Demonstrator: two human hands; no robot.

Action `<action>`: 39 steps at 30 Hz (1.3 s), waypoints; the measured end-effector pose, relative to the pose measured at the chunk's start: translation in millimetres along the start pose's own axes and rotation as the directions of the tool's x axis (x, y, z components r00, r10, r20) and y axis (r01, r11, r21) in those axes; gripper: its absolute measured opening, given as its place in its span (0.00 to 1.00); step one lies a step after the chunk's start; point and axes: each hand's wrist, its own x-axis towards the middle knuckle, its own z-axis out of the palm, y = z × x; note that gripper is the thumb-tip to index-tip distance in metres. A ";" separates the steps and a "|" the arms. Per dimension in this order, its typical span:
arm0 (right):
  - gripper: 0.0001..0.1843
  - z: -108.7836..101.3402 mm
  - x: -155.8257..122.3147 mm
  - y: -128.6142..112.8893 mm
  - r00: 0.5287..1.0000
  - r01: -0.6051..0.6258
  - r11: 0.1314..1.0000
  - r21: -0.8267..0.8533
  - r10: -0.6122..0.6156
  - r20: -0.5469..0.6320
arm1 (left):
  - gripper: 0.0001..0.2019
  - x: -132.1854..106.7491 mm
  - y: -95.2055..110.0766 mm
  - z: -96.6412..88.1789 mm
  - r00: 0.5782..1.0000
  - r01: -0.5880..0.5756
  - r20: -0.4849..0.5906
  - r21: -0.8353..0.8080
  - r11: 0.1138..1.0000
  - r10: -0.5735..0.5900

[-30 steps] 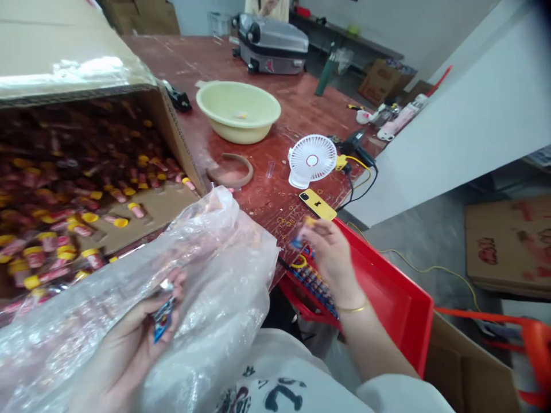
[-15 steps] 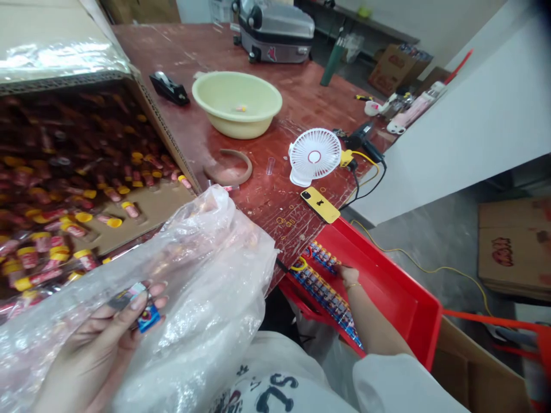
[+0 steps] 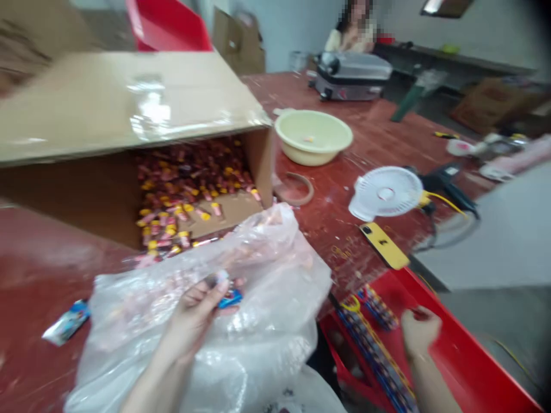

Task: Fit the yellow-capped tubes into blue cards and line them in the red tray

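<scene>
My left hand (image 3: 196,307) pinches a small blue printed packet (image 3: 230,298), with a pale piece by the thumb. It is over a crumpled translucent plastic bag (image 3: 275,321). My right hand (image 3: 420,331) is curled closed above the red tray (image 3: 469,338); what its fingers hold, if anything, cannot be made out. Beside that hand, in the tray, lie a short row of small blue-wrapped tubes with yellow caps (image 3: 381,310) and a longer row (image 3: 374,355). Yellow scissor handles (image 3: 350,304) rest near the rows' upper ends.
An open cardboard box (image 3: 206,103) full of yellow-capped tubes (image 3: 185,183) lies on the red table. Around it are a pale yellow basin (image 3: 314,135), tape ring (image 3: 307,189), white fan (image 3: 387,192), yellow phone (image 3: 385,246) and blue-and-white packet (image 3: 66,324). A person sits behind a suitcase (image 3: 353,77).
The view has swung left, bringing the whole box and the blue-and-white packet into sight. My right hand has drawn away from the short row. My left hand still holds the blue packet.
</scene>
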 end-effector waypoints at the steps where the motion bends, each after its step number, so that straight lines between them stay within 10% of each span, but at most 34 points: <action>1: 0.14 4.4 3.5 -24.9 0.998 0.064 0.997 0.040 -0.063 -0.030 | 0.18 0.1 -0.1 -0.8 1.000 0.009 0.026 -0.020 1.000 -0.009; 4: 0.13 26.4 -1.2 -136.2 0.904 0.417 0.864 0.282 -0.425 -0.035 | 0.18 2.5 1.0 -3.9 0.998 0.007 0.063 -0.076 0.997 -0.002; 7: 0.07 60.7 -28.3 -272.3 0.613 0.593 0.620 0.515 -0.761 0.210 | 0.18 3.0 1.5 -8.6 0.997 -0.048 0.046 -0.130 0.990 0.054; 9: 0.07 94.4 -46.6 -349.3 0.460 0.572 0.703 0.422 -0.701 0.545 | 0.18 0.5 1.8 -12.4 0.997 -0.060 0.048 -0.124 0.990 0.066; 14: 0.17 177.8 -73.7 -444.8 0.493 0.547 0.809 0.216 -0.519 0.698 | 0.21 -11.6 4.3 -24.5 0.997 -0.068 0.026 -0.064 0.996 0.070; 21: 0.18 193.7 -75.7 -461.5 0.498 0.429 0.889 0.158 -0.379 0.780 | 0.23 -14.3 3.4 -37.3 0.997 -0.067 0.028 -0.091 0.994 0.070; 27: 0.22 126.9 -74.9 -430.5 0.305 0.194 0.837 0.511 -0.547 0.779 | 0.18 -6.3 1.1 -28.0 0.989 -0.107 0.081 -0.178 0.978 0.122; 31: 0.18 62.1 -88.5 -405.2 0.133 -0.146 0.541 0.828 -0.818 0.559 | 0.14 -1.6 0.0 -20.4 0.972 -0.228 0.038 -0.111 0.967 0.233; 39: 0.17 28.0 -100.8 -388.8 -0.020 -0.040 0.486 0.873 -0.874 0.486 | 0.16 -1.1 -1.0 -16.8 0.963 -0.263 -0.057 -0.010 0.965 0.262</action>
